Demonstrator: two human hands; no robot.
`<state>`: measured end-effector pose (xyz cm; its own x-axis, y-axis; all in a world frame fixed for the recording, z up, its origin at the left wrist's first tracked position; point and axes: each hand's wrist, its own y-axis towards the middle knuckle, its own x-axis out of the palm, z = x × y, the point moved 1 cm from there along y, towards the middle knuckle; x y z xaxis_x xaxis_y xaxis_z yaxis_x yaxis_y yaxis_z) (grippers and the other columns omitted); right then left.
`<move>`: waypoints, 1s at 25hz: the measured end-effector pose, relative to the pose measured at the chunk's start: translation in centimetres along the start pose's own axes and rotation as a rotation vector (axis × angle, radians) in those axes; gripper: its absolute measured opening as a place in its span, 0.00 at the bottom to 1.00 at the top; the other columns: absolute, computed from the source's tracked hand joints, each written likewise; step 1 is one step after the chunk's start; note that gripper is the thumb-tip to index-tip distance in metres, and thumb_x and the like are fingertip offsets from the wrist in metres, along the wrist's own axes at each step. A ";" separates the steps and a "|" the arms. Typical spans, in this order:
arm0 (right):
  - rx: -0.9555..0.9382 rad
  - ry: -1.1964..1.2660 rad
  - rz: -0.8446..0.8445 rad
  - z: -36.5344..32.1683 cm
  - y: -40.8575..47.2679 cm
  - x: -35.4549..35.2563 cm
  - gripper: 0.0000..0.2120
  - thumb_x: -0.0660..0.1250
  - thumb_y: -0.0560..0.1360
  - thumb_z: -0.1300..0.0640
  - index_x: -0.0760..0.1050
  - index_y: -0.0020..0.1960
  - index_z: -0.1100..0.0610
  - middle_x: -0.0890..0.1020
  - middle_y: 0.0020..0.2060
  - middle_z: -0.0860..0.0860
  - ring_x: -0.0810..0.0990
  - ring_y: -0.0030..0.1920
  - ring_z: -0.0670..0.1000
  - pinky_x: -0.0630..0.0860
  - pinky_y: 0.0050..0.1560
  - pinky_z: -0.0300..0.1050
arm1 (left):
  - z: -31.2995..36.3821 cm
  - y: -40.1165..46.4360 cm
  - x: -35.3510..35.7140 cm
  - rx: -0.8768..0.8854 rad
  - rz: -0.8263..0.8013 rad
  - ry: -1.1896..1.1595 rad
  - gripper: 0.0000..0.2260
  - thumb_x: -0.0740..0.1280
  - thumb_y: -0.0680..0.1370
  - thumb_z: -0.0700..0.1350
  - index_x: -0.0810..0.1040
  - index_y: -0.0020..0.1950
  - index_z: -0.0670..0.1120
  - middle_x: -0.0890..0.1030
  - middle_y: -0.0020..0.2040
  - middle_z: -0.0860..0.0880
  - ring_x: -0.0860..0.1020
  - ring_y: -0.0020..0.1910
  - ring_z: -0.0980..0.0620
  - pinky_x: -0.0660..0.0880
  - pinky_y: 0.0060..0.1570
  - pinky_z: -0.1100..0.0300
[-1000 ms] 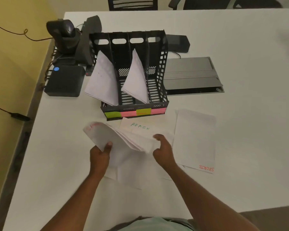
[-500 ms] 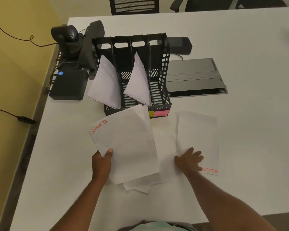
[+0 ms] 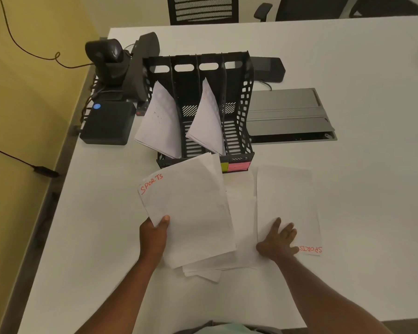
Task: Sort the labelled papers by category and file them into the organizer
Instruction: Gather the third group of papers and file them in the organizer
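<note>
The sheaf of white papers headed "SPORTS" in red [image 3: 191, 208] covers the left half of the coloured label strip [image 3: 235, 166] on the front of the black slotted plastic organizer [image 3: 203, 104], so only a yellow and a pink tag show; their writing is too small to read. Faint marks on the white sheets leaning in the first slot [image 3: 159, 121] and third slot [image 3: 206, 121] cannot be made out. More loose sheets lie partly hidden under the sheaf.

The white table [image 3: 348, 189] carries everything; a yellow wall with a trailing cable stands at the left, black chairs at the far edge. A black camera [image 3: 109, 56], a black box with a blue dot [image 3: 108, 124] and a grey metal cable hatch [image 3: 287, 114] flank the organizer.

The left hand [image 3: 153, 235] has a holding grip on the sheaf's lower left corner, thumb on top. The right hand [image 3: 279, 242] lies with a wide, flat grip on a single white sheet marked "SPORTS" upside down [image 3: 287, 203], just right of the sheaf. Compared with half a second ago, hands and papers have barely shifted.
</note>
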<state>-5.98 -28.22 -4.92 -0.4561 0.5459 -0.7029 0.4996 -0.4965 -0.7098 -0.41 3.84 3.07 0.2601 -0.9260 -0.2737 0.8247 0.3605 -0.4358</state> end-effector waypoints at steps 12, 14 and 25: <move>-0.261 -0.074 0.486 2.7 -0.7 -1.5 0.32 0.60 0.72 0.67 0.59 0.75 0.62 0.78 0.61 0.60 0.77 0.59 0.62 0.75 0.51 0.56 | 0.3 -0.2 -0.8 0.031 -0.031 0.062 0.12 0.70 0.77 0.40 0.80 0.61 0.45 0.83 0.52 0.48 0.81 0.53 0.45 0.77 0.58 0.50; -0.311 0.016 0.577 0.7 -2.5 -4.3 0.27 0.58 0.72 0.69 0.67 0.71 0.61 0.83 0.52 0.59 0.82 0.50 0.62 0.74 0.49 0.53 | 0.5 0.0 -1.2 0.046 -0.066 0.116 0.13 0.70 0.77 0.40 0.80 0.61 0.48 0.83 0.53 0.49 0.82 0.53 0.46 0.78 0.57 0.49; -0.953 -0.422 -0.226 -14.3 -18.7 -23.1 0.07 0.67 0.77 0.56 0.79 0.50 0.46 0.80 0.43 0.44 0.78 0.46 0.48 0.74 0.44 0.42 | 3.6 0.0 -0.6 0.179 -0.310 0.234 0.35 0.68 0.78 0.36 0.56 0.78 0.58 0.69 0.66 0.75 0.74 0.62 0.67 0.73 0.59 0.68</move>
<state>5.71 -21.90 25.27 -0.7370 0.1905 -0.6485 0.6583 0.4199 -0.6248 1.28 3.96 6.30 -0.1182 -0.9294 -0.3496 0.9255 0.0244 -0.3779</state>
